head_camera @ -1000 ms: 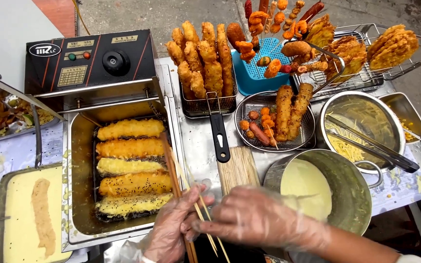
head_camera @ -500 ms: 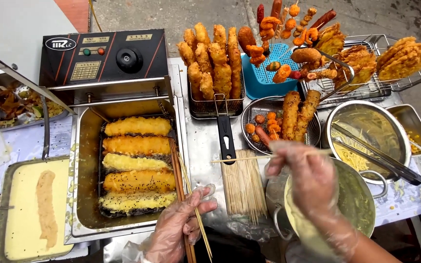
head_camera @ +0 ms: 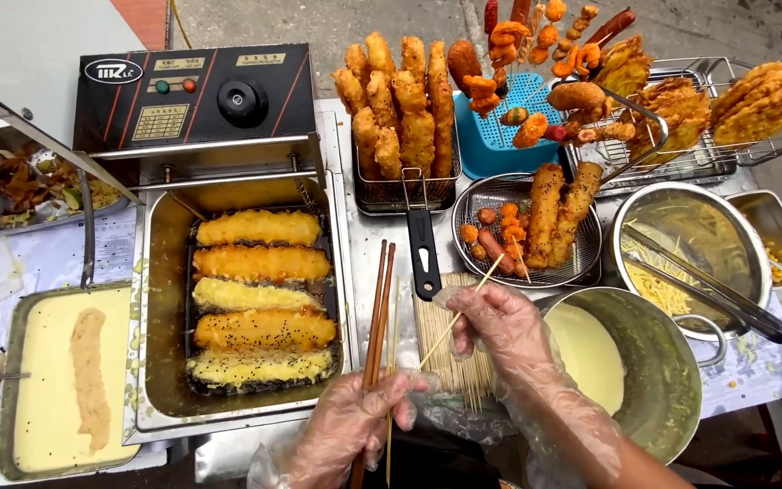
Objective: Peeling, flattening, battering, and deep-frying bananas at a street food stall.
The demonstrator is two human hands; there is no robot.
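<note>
Both hands wear clear plastic gloves. My left hand (head_camera: 355,426) is at the near edge of the counter, closed around a pair of long brown chopsticks (head_camera: 378,299) that point away along the fryer's right rim. A thin stick or two also seem to be in its grip. My right hand (head_camera: 500,330) hovers over a pile of bamboo skewers (head_camera: 445,367) and pinches one bamboo skewer (head_camera: 474,292), whose tip slants up toward the sieve of sausages. A steel pot of pale batter (head_camera: 653,380) is just right of that hand.
An electric fryer (head_camera: 160,299) holds several battered pieces in oil. A black-handled fry basket (head_camera: 400,136), a blue basket (head_camera: 500,136), wire racks (head_camera: 708,154) and a sieve (head_camera: 500,195) carry fried food. Tongs lie in a steel bowl (head_camera: 690,244). A batter tray (head_camera: 38,380) sits at the left.
My right hand has moved left from above the batter pot to over the skewer pile, with one skewer now slanting up from its fingers. The left hand keeps the chopsticks.
</note>
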